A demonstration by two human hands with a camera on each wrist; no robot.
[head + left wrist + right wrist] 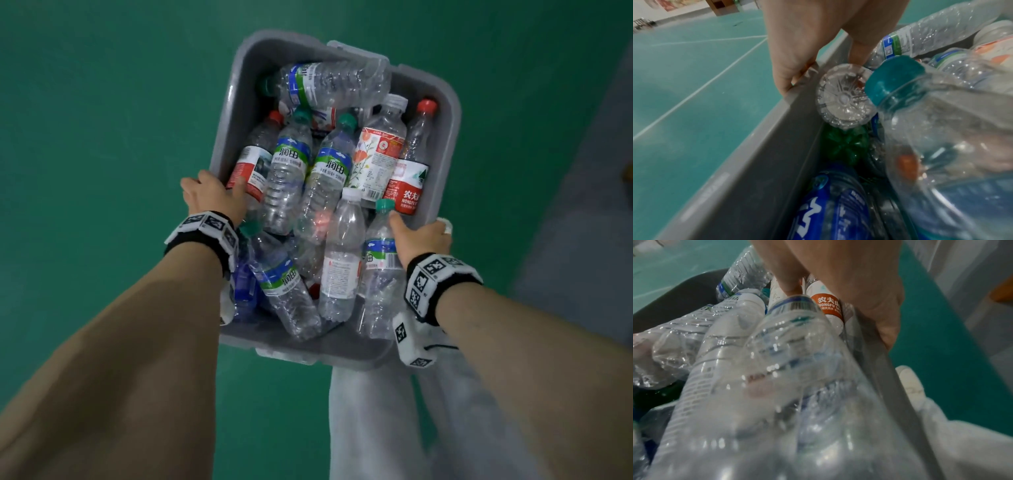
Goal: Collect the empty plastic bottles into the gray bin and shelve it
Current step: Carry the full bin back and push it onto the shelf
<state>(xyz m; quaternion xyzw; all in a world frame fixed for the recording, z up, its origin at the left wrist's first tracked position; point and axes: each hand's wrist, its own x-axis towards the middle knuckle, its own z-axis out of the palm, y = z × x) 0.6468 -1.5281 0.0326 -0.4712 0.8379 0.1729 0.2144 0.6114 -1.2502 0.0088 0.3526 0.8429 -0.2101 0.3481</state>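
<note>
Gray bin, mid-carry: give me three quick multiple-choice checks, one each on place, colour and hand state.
1. Where is the gray bin?
A. On a shelf
B. Held up over the green floor
C. On a table

2. What colour is the cap of the bottle in the bin's far right corner?
A. Red
B. Yellow
C. Black

3. How does the left hand meet the bin?
A. Hangs free of it
B. Lies flat under it
C. Grips the left rim, thumb inside

Answers:
1 B: the head view shows only floor around and beneath it, with the right hand on the opposite rim.
2 A: the cap is plainly red.
3 C: the left wrist view shows fingers outside the wall, thumb inside.
</note>
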